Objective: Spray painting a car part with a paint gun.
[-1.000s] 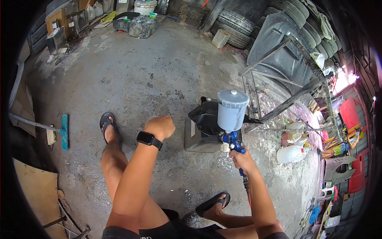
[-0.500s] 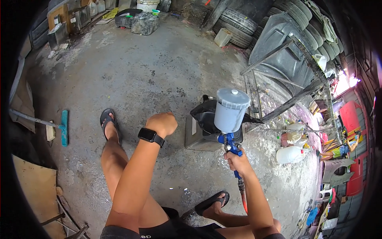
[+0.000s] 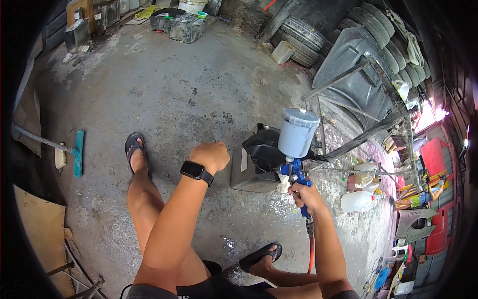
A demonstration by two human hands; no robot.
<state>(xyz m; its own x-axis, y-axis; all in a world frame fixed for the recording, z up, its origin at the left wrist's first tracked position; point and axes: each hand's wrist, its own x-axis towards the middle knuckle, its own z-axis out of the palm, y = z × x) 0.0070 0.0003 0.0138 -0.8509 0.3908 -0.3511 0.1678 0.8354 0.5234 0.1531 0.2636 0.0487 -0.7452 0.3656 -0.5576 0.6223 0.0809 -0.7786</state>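
My right hand [image 3: 307,196] is wrapped around the handle of a blue spray gun [image 3: 296,172]. The gun stands upright, its whitish translucent lidded cup [image 3: 298,137] on top, and a red hose [image 3: 312,251] runs down from the handle. Just left of the gun is a square metal can [image 3: 240,174] with a black funnel-like piece [image 3: 263,149] in its top. A small whitish wad [image 3: 283,185] shows between can and gun. My left hand [image 3: 213,155], with a black watch [image 3: 195,172] at its wrist, is closed in a fist left of the can; its palm side is hidden.
Ahead right, a metal frame [image 3: 343,82] stands before a dark moulded panel [image 3: 343,57] and stacked tyres [image 3: 301,37]. White jugs [image 3: 356,201] sit on the right. A teal broom head [image 3: 78,153] lies left, near a wooden board [image 3: 40,219]. My sandalled feet are on the stained concrete.
The spray gun and my right hand have shifted slightly right, away from the can, uncovering the whitish wad. My left fist has moved a little right and down.
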